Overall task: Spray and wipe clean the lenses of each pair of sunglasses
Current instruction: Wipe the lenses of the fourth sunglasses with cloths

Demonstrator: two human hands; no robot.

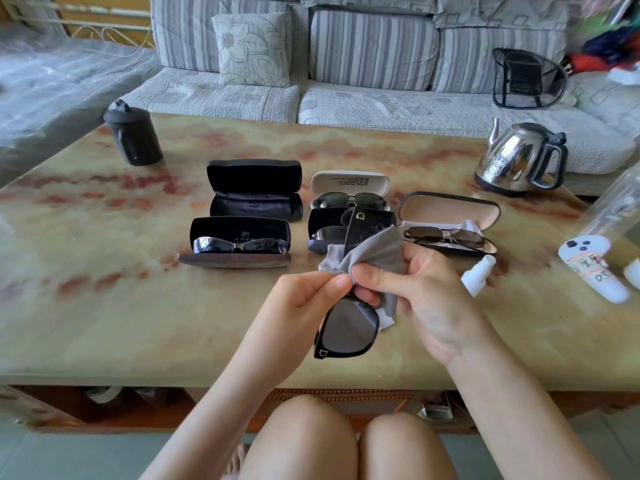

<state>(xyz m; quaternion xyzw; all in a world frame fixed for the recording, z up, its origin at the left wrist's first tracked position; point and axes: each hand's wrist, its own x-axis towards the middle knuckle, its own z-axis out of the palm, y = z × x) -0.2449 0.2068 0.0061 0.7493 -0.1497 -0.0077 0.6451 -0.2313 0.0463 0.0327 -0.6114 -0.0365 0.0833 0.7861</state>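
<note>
Grey cloth (377, 251) is pinched by the right hand (426, 296) around 1 lens of the black sunglasses (346, 330), which the left hand (304, 299) grips above the near edge of the table (138, 306). Best to rub gently, steadying the frame.

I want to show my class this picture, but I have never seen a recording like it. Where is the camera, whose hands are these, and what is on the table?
There is no machine here. One camera, worn on a person's head, looks down at that person's own two hands. The left hand holds a pair of black sunglasses. The right hand grips a grey cloth wrapped round the upper lens. On the marbled table, four open cases hold other sunglasses, and a fifth, the black case at the back left, is empty. A white spray bottle shows beside the right hand. A steel kettle and a dark jar stand farther back, before a striped sofa.
</note>
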